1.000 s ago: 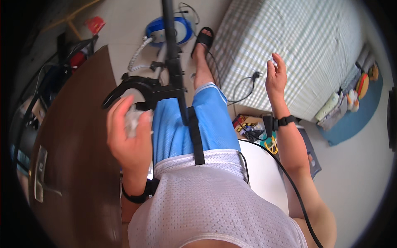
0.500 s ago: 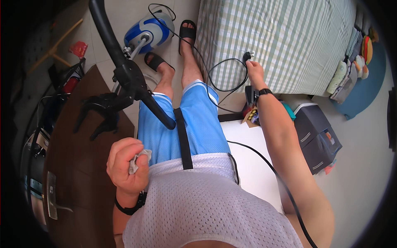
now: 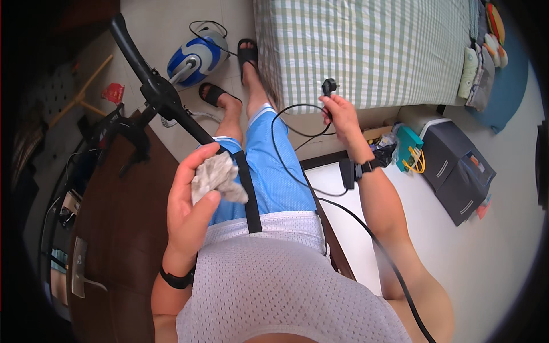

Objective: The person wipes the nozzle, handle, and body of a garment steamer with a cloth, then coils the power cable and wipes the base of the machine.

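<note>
My left hand [image 3: 191, 197] pinches a crumpled grey-white cloth [image 3: 217, 177] between thumb and fingers, in front of my blue shorts. With its fingertips, my right hand [image 3: 343, 117] grips a black power plug [image 3: 329, 87] just below its head, beside the bed. The plug stands up with its metal prongs toward the right. A thin black power cord [image 3: 277, 146] loops from it over my knee. Beyond my feet sits a blue and grey steamer base [image 3: 197, 60]; a pole rises from it to a black handlebar-shaped piece [image 3: 160, 94] near my left hand.
A bed with a green checked cover [image 3: 366, 51] lies ahead on the right. Right of my arm are a dark grey storage box [image 3: 454, 166] and a teal bag [image 3: 408, 147]. At left stands a dark brown table [image 3: 123, 228]. A red bag [image 3: 112, 93] lies beyond it.
My left hand has risen and turned, showing more of the cloth. My right hand has drawn slightly left and nearer with the plug, which now points more upright. The view has shifted a little.
</note>
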Available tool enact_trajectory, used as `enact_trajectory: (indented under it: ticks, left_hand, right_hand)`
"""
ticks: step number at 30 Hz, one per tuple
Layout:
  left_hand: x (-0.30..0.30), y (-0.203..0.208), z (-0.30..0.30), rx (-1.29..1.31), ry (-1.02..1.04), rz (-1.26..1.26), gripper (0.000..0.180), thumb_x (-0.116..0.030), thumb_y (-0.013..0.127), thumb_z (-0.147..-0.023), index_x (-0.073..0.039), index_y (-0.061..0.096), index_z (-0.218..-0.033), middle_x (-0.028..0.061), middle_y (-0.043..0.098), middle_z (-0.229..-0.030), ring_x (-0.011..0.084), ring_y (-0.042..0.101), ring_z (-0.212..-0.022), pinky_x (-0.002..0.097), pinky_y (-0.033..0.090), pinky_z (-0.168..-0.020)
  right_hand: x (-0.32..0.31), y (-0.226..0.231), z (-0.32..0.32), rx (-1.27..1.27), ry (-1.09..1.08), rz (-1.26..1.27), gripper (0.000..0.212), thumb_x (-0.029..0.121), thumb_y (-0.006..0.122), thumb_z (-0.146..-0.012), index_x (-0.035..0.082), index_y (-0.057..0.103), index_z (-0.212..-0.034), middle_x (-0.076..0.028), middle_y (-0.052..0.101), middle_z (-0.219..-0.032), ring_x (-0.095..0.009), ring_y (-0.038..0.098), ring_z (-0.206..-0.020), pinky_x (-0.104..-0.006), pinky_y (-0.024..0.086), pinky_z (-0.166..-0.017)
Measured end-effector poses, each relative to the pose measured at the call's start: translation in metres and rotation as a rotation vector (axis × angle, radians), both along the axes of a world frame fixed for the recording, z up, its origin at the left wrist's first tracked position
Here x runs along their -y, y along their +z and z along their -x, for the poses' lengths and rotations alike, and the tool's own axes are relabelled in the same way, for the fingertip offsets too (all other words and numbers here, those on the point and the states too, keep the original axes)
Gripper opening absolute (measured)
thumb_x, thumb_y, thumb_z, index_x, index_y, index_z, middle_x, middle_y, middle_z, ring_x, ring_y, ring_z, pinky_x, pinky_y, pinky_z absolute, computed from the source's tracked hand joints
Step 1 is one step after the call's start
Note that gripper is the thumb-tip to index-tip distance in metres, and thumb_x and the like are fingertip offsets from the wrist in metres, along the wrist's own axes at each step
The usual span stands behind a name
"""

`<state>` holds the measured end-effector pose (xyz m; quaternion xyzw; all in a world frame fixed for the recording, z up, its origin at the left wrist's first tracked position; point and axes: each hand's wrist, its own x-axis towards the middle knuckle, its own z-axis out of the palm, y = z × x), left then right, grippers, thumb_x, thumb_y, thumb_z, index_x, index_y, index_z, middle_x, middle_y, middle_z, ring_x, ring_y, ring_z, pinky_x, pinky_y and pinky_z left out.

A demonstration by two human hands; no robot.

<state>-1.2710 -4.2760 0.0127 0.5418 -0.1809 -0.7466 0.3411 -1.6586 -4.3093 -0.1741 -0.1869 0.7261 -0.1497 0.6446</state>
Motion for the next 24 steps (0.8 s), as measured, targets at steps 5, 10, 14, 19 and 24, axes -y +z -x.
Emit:
enact_trajectory:
  ticks: [5,10,14,19,24]
  left_hand:
    - [-0.009,-0.017,0.047,0.019,-0.008,0.071,0.058,0.010,0.053,-0.091,0.001,0.046,-0.148,0.0117,0.054,-0.143,0.0182,0.055,-0.129,0.0340,0.041,-0.113]
    - [-0.016,-0.051,0.110,0.028,0.184,0.076,0.052,0.008,0.058,-0.095,0.001,0.046,-0.145,0.0103,0.059,-0.134,0.0158,0.059,-0.123,0.0295,0.047,-0.106]
    - [-0.027,-0.073,0.147,0.056,0.306,0.062,0.052,0.004,0.061,-0.098,0.000,0.045,-0.146,0.0121,0.060,-0.134,0.0164,0.060,-0.121,0.0296,0.049,-0.103]
    - [-0.055,-0.081,0.171,0.240,0.051,0.009,0.047,-0.011,0.067,-0.100,0.002,0.051,-0.142,0.0084,0.068,-0.120,0.0129,0.065,-0.106,0.0276,0.054,-0.089]
    - [-0.078,-0.080,0.202,0.273,0.098,0.018,0.036,-0.013,0.067,-0.099,0.001,0.061,-0.133,0.0043,0.071,-0.109,0.0081,0.064,-0.094,0.0251,0.053,-0.082]
  right_hand:
    - [-0.015,0.074,-0.033,0.105,0.008,0.007,0.022,0.021,0.064,-0.102,0.002,0.072,-0.109,-0.001,0.061,-0.075,-0.009,0.058,-0.062,-0.0235,0.047,-0.055]
    - [-0.022,0.117,-0.072,0.160,0.064,-0.043,0.021,0.019,0.062,-0.104,0.000,0.069,-0.108,-0.002,0.063,-0.076,-0.011,0.062,-0.064,-0.0246,0.052,-0.058]
    - [-0.048,0.120,-0.090,-0.004,0.271,0.135,0.021,0.019,0.063,-0.100,0.000,0.068,-0.094,-0.006,0.065,-0.068,-0.014,0.064,-0.059,-0.0299,0.052,-0.057]
    - [-0.076,0.121,-0.084,-0.215,0.493,0.357,0.017,0.016,0.061,-0.094,0.000,0.062,-0.087,-0.021,0.063,-0.069,-0.042,0.063,-0.063,-0.0461,0.050,-0.060]
    - [-0.097,0.135,-0.053,-0.223,0.651,0.482,0.018,0.016,0.062,-0.093,0.000,0.057,-0.087,-0.024,0.063,-0.072,-0.046,0.063,-0.069,-0.0535,0.048,-0.062]
